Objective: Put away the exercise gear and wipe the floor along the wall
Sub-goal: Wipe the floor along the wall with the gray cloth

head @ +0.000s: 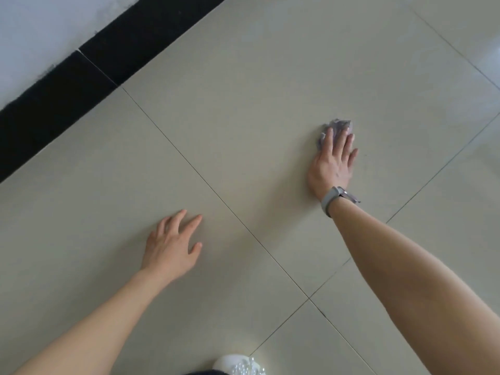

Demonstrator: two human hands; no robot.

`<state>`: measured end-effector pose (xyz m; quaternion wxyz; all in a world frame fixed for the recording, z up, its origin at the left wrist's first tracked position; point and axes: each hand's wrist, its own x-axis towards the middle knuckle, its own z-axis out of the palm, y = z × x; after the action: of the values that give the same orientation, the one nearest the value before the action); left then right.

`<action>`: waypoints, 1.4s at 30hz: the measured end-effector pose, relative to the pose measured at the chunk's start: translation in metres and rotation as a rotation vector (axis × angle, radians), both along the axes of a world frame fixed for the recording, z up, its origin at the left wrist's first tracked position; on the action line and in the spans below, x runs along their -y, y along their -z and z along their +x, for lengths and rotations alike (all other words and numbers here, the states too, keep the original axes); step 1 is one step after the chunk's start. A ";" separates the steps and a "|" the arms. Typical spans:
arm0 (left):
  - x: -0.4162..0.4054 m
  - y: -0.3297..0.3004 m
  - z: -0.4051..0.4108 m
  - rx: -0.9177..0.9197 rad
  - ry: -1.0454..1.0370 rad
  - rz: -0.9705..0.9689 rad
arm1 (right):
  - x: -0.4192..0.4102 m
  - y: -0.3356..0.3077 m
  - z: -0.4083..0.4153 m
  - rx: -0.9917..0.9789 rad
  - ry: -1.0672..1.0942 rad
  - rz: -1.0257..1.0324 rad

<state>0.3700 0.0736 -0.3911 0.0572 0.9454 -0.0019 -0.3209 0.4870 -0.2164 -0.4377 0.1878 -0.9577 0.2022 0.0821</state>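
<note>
My right hand (334, 161) lies flat on the beige tiled floor (243, 104), fingers pressing down on a small crumpled purple-grey cloth (338, 125); only the cloth's far edge shows past my fingertips. A grey wristband sits on that wrist. My left hand (173, 244) rests on the floor to the lower left, fingers spread, holding nothing. No exercise gear is in view.
A black skirting strip (81, 77) runs diagonally across the upper left under a white wall (40, 25). Thin grout lines cross the tiles. A white shoe with pearl beads (240, 366) shows at the bottom edge.
</note>
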 end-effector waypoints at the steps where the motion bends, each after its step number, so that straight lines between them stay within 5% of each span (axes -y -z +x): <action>1: -0.003 -0.006 0.008 -0.018 -0.002 -0.012 | -0.022 0.003 -0.010 0.040 -0.140 0.001; 5: -0.024 -0.031 0.041 0.035 -0.078 0.031 | -0.113 0.008 -0.081 0.168 -1.088 0.043; 8: -0.043 -0.046 0.064 0.061 -0.144 0.073 | -0.113 0.005 -0.070 0.078 -1.357 0.012; 10: -0.054 -0.052 0.076 0.073 -0.156 0.062 | -0.096 0.007 -0.038 0.094 -1.181 -0.036; 14: -0.074 -0.037 0.103 0.065 -0.138 0.054 | -0.059 -0.008 0.054 -0.097 -0.188 0.060; 16: -0.082 -0.025 0.120 0.051 -0.169 0.045 | -0.079 -0.012 0.067 -0.110 0.004 0.062; 18: -0.086 -0.013 0.139 0.043 -0.199 0.042 | -0.118 -0.003 0.046 -0.031 -0.180 0.049; 22: -0.094 0.014 0.175 0.042 -0.179 0.063 | -0.191 0.011 -0.026 0.155 -1.179 0.019; 24: -0.098 0.023 0.183 0.034 -0.129 0.090 | -0.181 0.014 -0.007 0.125 -1.371 -0.033; 26: -0.104 0.028 0.184 0.026 -0.113 0.095 | -0.165 0.013 0.036 0.106 -1.212 -0.092; 30: -0.110 0.034 0.184 -0.019 -0.109 0.033 | -0.136 -0.002 0.135 -0.152 -0.458 0.007; 32: -0.111 0.037 0.184 -0.033 -0.125 -0.005 | -0.151 -0.008 0.159 -0.220 -0.271 0.069; 34: -0.113 0.041 0.184 -0.032 -0.141 -0.030 | -0.181 -0.007 0.154 -0.215 -0.319 0.071; 39: -0.113 0.039 0.185 -0.046 -0.147 -0.055 | -0.235 -0.009 0.092 -0.112 -0.931 0.043; 42: -0.114 0.039 0.187 -0.060 -0.138 -0.054 | -0.210 -0.010 0.124 -0.147 -1.136 -0.100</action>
<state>0.5567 0.1877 -0.4302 0.1048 0.9312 0.0564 -0.3444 0.6109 -0.0061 -0.4275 0.0543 -0.9156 -0.3277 0.2267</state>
